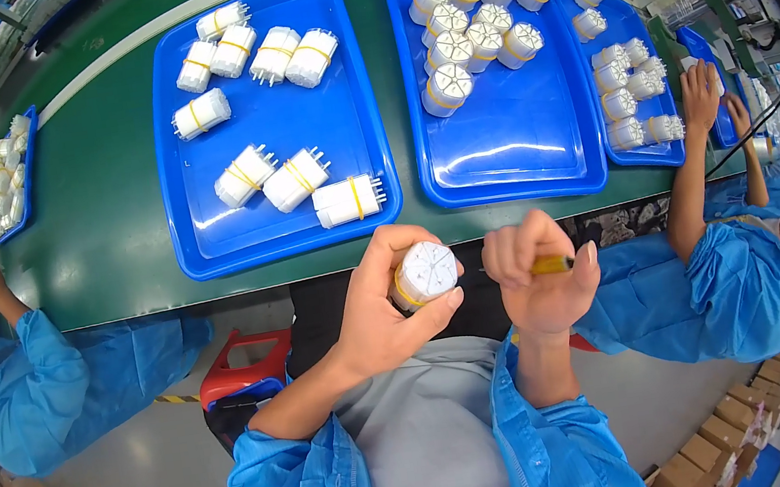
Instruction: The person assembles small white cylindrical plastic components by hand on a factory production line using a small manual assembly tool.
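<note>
My left hand is closed round a white cylindrical bundle with a yellow rubber band about it. The bundle's round end faces up, split into wedge-shaped segments with small dark marks. To the right of it, apart from it, my right hand has its fingers curled round a short yellowish rod with a dark end; most of the rod is hidden, and I cannot tell its kind. Beyond my hands, a blue tray carries several banded white bundles lying on their sides, with pins at one end.
A second blue tray holds several upright bundles at its far left. Another blue tray adjoins it. Co-workers in blue sleeves sit on both sides at the green table. A red stool stands at lower left.
</note>
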The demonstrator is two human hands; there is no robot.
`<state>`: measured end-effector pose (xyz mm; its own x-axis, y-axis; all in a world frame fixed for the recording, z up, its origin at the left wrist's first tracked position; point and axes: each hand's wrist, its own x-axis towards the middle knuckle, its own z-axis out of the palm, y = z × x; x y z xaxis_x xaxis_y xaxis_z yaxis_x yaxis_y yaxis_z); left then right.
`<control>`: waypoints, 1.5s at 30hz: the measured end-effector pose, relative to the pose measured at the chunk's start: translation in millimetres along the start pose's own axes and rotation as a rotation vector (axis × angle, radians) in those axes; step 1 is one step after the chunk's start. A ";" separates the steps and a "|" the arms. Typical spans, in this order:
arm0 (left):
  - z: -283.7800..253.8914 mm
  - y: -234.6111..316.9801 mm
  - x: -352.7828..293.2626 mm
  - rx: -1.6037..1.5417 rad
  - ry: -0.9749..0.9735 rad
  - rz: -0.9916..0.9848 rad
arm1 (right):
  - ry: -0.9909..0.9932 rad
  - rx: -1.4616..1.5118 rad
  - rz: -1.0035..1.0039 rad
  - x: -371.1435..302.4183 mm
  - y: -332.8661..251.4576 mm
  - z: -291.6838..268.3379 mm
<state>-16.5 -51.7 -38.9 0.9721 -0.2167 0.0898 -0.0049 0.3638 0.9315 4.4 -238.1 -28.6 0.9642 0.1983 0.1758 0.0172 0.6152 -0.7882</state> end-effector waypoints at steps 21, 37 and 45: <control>-7.1 3.0 1.3 -0.615 -0.023 -0.266 | 0.078 -0.516 0.257 -5.7 2.4 4.3; -8.1 4.1 1.7 -0.809 -0.048 -0.298 | 0.051 -0.488 0.144 -8.5 1.3 -1.3; 0.0 10.9 -0.1 -0.698 0.007 -0.339 | 0.121 -0.473 0.157 -8.3 -1.9 9.7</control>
<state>-16.7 -47.7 -28.7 0.8953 -0.4138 -0.1649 0.4402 0.7653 0.4696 -6.1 -233.5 -22.9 0.9880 0.1537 -0.0131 -0.0391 0.1673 -0.9851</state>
